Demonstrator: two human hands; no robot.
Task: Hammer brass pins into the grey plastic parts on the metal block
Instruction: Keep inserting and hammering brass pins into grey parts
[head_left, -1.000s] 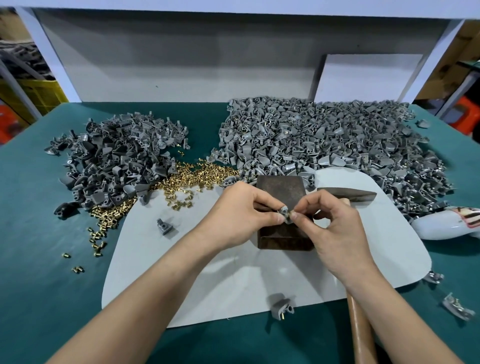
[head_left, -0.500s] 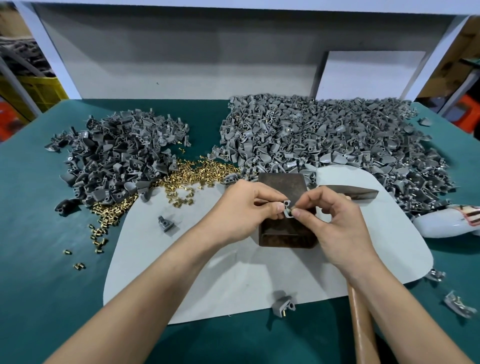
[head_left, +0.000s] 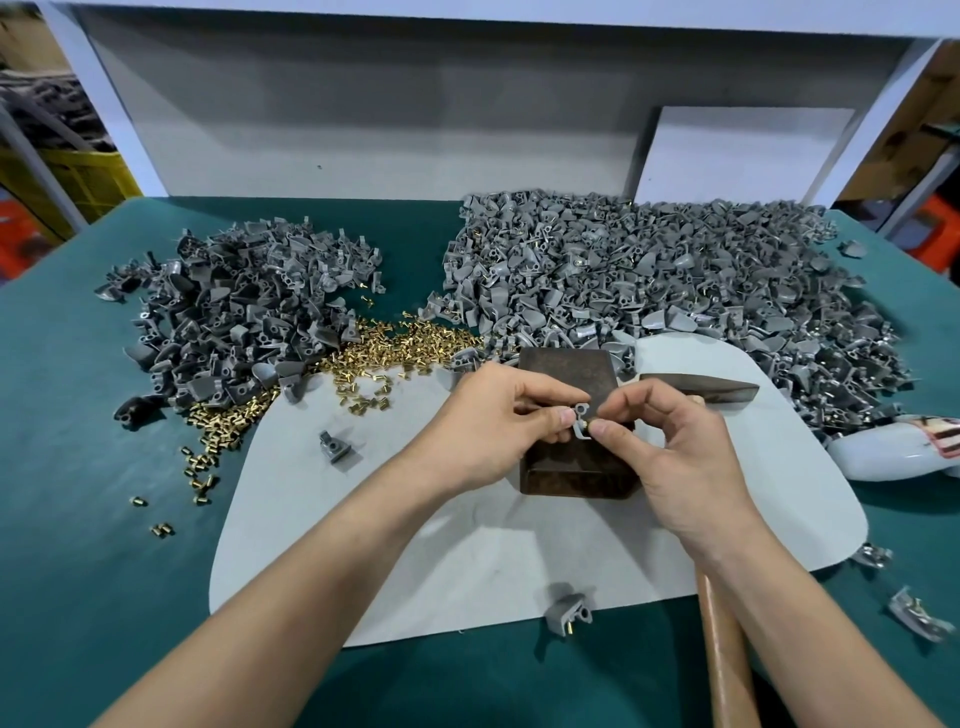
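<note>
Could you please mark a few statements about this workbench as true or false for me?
1. The left hand and right hand both pinch one grey part over the metal block. True.
2. The right hand grips a hammer. False: the hammer lies on the table, its handle passing under the right forearm.
3. The loose brass pins lie left of the block. True.
4. The bigger heap of grey parts is on the left. False: the right pile is clearly bigger than the left pile.
</note>
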